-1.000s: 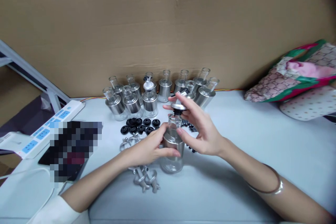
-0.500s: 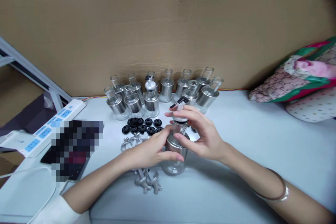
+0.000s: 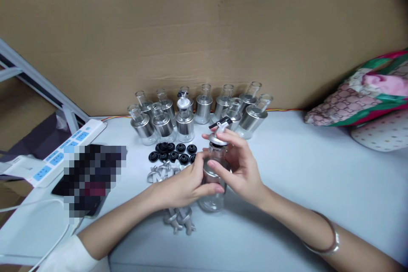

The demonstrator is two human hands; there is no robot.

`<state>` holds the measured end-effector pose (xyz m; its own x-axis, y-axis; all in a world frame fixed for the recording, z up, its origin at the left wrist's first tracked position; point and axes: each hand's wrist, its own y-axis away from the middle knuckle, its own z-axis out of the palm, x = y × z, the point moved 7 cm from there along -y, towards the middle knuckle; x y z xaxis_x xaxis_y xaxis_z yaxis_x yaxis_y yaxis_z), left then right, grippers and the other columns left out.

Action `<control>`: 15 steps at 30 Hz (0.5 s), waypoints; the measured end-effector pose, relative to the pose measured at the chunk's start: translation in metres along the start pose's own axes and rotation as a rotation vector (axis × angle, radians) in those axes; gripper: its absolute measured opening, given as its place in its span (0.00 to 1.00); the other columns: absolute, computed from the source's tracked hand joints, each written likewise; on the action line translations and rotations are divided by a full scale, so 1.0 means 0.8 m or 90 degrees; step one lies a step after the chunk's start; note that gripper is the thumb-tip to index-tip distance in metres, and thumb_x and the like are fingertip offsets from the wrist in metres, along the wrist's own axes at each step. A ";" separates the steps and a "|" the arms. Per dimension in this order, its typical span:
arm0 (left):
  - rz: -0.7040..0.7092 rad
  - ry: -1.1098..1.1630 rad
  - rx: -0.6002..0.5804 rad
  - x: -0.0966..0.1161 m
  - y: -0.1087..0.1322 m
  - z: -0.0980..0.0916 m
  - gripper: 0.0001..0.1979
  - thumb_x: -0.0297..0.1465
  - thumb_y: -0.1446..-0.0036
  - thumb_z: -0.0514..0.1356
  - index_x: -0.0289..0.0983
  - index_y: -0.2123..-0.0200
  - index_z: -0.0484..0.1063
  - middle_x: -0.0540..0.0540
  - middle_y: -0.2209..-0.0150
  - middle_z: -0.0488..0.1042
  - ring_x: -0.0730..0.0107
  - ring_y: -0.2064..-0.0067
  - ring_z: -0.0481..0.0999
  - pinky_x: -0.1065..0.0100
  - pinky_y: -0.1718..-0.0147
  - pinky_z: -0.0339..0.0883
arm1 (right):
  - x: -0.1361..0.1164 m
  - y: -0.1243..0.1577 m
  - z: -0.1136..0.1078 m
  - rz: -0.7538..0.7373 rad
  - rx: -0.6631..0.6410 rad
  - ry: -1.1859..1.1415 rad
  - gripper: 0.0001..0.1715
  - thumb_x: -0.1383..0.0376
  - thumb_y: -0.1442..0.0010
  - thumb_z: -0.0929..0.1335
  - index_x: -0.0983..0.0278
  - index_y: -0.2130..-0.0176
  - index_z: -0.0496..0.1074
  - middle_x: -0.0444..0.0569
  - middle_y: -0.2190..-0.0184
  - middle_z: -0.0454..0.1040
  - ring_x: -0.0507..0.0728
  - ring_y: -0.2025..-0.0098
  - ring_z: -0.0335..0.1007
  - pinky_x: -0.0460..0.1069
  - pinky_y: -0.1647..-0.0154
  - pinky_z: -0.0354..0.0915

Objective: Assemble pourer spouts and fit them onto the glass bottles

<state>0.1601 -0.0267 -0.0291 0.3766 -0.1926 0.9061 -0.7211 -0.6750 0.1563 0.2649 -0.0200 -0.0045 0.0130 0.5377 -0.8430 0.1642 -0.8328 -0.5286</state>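
My left hand wraps around a glass bottle with a silver metal band, standing on the white table. My right hand grips the bottle's neck from the right, its fingers pressing on a silver spout cap with a black tip that sits on the bottle's mouth. Behind them stand several more bottles of the same kind in a row. Several black rubber stoppers and several silver spout parts lie to the left of and below the held bottle.
A cardboard wall closes off the back. A white power strip and a dark blurred object lie at the left with a white cable. A patterned fabric bag rests at the right edge.
My right hand has brought the spout cap down from above the bottle onto its mouth. My left hand has kept hold of the bottle.
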 end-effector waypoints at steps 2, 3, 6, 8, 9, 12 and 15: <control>0.000 -0.011 0.006 -0.002 0.001 0.001 0.35 0.40 0.45 0.61 0.33 0.42 0.46 0.27 0.36 0.49 0.46 0.38 0.59 0.49 0.45 0.61 | -0.002 -0.001 0.001 0.016 -0.011 -0.056 0.28 0.70 0.43 0.70 0.48 0.46 0.63 0.48 0.44 0.62 0.62 0.43 0.64 0.60 0.49 0.70; 0.006 -0.016 0.013 -0.002 0.001 0.001 0.37 0.39 0.46 0.62 0.33 0.42 0.45 0.27 0.36 0.48 0.46 0.38 0.59 0.49 0.45 0.61 | -0.002 -0.003 0.000 0.028 -0.012 -0.088 0.28 0.71 0.44 0.70 0.48 0.48 0.65 0.47 0.44 0.63 0.62 0.44 0.66 0.60 0.49 0.71; 0.010 -0.020 0.025 -0.003 0.002 0.000 0.39 0.39 0.47 0.63 0.34 0.41 0.44 0.27 0.36 0.48 0.45 0.38 0.60 0.48 0.45 0.60 | -0.003 -0.007 0.000 0.068 -0.006 -0.156 0.25 0.71 0.45 0.71 0.50 0.51 0.68 0.46 0.45 0.65 0.61 0.47 0.70 0.59 0.51 0.72; -0.001 -0.026 0.023 -0.004 0.002 0.001 0.38 0.39 0.47 0.62 0.33 0.41 0.44 0.26 0.36 0.49 0.44 0.38 0.59 0.48 0.45 0.60 | -0.003 -0.009 -0.001 0.084 -0.006 -0.171 0.24 0.70 0.46 0.72 0.51 0.52 0.69 0.46 0.46 0.66 0.61 0.48 0.70 0.59 0.52 0.72; -0.004 -0.031 0.024 -0.004 0.002 0.001 0.38 0.39 0.47 0.62 0.33 0.41 0.44 0.26 0.37 0.49 0.44 0.39 0.60 0.48 0.45 0.60 | -0.003 -0.010 -0.001 0.089 -0.005 -0.175 0.23 0.70 0.47 0.73 0.52 0.53 0.70 0.46 0.46 0.66 0.61 0.49 0.71 0.60 0.52 0.73; 0.005 -0.043 0.043 0.000 0.003 0.000 0.36 0.39 0.48 0.62 0.34 0.43 0.46 0.27 0.39 0.54 0.45 0.41 0.63 0.50 0.47 0.62 | -0.002 -0.012 -0.003 0.105 0.003 -0.182 0.21 0.68 0.49 0.74 0.53 0.55 0.71 0.46 0.50 0.67 0.60 0.51 0.73 0.58 0.54 0.74; -0.009 -0.055 0.059 0.000 0.003 0.001 0.32 0.38 0.50 0.62 0.35 0.47 0.49 0.30 0.45 0.62 0.47 0.45 0.68 0.52 0.52 0.67 | 0.000 -0.013 -0.005 0.122 0.008 -0.181 0.20 0.66 0.50 0.75 0.53 0.57 0.72 0.45 0.53 0.68 0.58 0.55 0.75 0.56 0.56 0.75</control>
<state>0.1587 -0.0288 -0.0288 0.4379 -0.2413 0.8660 -0.6601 -0.7403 0.1275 0.2669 -0.0105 0.0014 -0.2338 0.3152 -0.9198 0.1726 -0.9175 -0.3583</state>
